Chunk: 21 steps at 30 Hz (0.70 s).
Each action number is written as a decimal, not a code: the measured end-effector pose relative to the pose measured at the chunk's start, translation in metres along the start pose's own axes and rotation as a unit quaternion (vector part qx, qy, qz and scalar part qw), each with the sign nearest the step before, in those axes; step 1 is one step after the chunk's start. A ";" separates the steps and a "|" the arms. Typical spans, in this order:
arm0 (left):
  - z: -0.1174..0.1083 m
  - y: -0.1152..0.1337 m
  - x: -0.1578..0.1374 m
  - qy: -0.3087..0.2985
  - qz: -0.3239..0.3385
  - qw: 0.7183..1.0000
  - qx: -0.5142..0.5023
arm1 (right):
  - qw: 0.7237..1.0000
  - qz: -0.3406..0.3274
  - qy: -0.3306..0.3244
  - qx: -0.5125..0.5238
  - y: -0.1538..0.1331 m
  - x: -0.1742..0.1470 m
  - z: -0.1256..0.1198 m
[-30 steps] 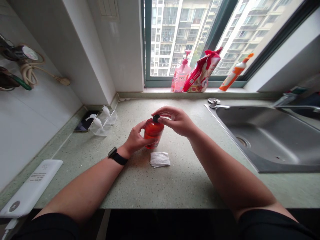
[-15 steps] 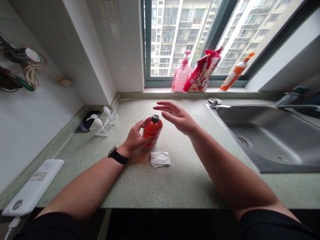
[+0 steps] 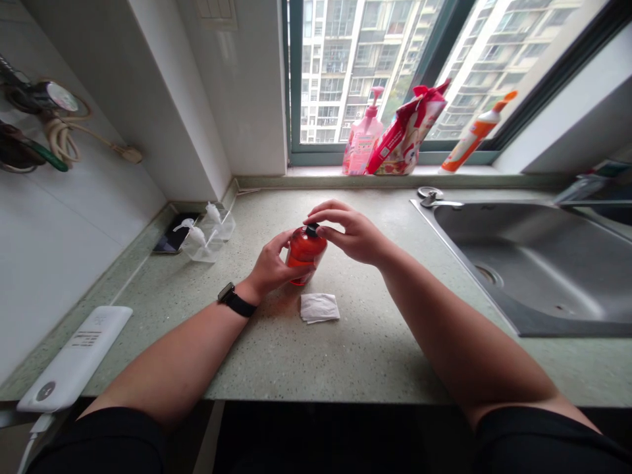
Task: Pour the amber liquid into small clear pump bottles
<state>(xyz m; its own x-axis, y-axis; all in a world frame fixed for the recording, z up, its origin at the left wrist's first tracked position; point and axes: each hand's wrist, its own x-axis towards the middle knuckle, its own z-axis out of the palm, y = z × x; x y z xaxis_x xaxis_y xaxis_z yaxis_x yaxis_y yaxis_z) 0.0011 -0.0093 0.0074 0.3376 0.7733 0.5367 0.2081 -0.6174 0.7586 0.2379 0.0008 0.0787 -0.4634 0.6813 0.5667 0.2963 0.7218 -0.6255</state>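
A red translucent bottle (image 3: 307, 249) stands on the speckled counter, tilted slightly to the right. Around its left side wraps my left hand (image 3: 273, 264), thumb across the front; a black watch sits on that wrist. My right hand (image 3: 348, 230) reaches over from the right, its thumb and fingertips closed on the black bottle cap (image 3: 312, 230). Just in front of the bottle lies a folded white tissue (image 3: 320, 307). Two clear bottles with white pump heads (image 3: 195, 238) are at the left, apart from both hands.
A steel sink (image 3: 513, 322) is set into the counter at the right. On the windowsill stand a pink pump bottle (image 3: 363, 143), a red bag (image 3: 407, 135) and an orange-white bottle (image 3: 471, 139). Left are a dark phone (image 3: 172, 238) and a white power bank (image 3: 79, 355) with a cable.
My right hand has come down from above the bottle onto its cap, and its fingers have closed there. My left hand keeps its hold. The whole view has shifted slightly.
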 end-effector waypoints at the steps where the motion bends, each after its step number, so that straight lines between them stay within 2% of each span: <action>1: 0.000 0.001 0.000 0.002 0.001 1.000 0.002 | 1.000 -0.001 0.011 -0.022 0.000 0.000 0.002; 5: 0.002 0.002 -0.001 0.012 -0.005 1.000 0.015 | 0.994 0.016 0.038 -0.105 -0.005 0.000 0.010; 8: 0.001 0.001 0.000 0.031 -0.011 0.999 0.029 | 0.989 0.027 0.073 -0.124 -0.006 -0.001 0.014; 10: -0.001 -0.002 0.001 0.060 -0.021 0.997 0.039 | 0.987 0.065 0.092 -0.118 -0.004 -0.003 0.015; 11: -0.003 -0.004 0.002 0.079 -0.027 0.996 0.043 | 0.984 0.098 0.080 -0.122 -0.003 -0.004 0.014; 12: -0.005 -0.007 0.003 0.100 -0.035 0.993 0.046 | 0.980 0.136 0.044 -0.135 -0.002 -0.005 0.014; 14: -0.010 -0.014 0.006 0.147 -0.049 0.987 0.049 | 0.956 0.209 -0.103 -0.178 -0.004 -0.008 0.016; 16: -0.015 -0.022 0.010 0.188 -0.063 0.979 0.049 | 0.899 0.253 -0.285 -0.215 -0.010 -0.012 0.022; 17: -0.017 -0.026 0.011 0.204 -0.069 0.975 0.047 | 0.869 0.261 -0.354 -0.227 -0.014 -0.013 0.026; 19: -0.020 -0.032 0.014 0.226 -0.080 0.970 0.039 | 0.830 0.260 -0.424 -0.253 -0.024 -0.015 0.036; 21: -0.022 -0.036 0.015 0.237 -0.085 0.967 0.029 | 0.816 0.245 -0.446 -0.274 -0.033 -0.014 0.043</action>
<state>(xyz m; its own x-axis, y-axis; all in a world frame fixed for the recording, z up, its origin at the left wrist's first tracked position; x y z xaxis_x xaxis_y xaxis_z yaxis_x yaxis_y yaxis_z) -0.0212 0.0278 -0.0037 -0.1624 0.8350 0.5257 0.2798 -0.4719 0.8361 0.1986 -0.0379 0.0676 -0.5275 0.7219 -0.4478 0.8448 0.5015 -0.1867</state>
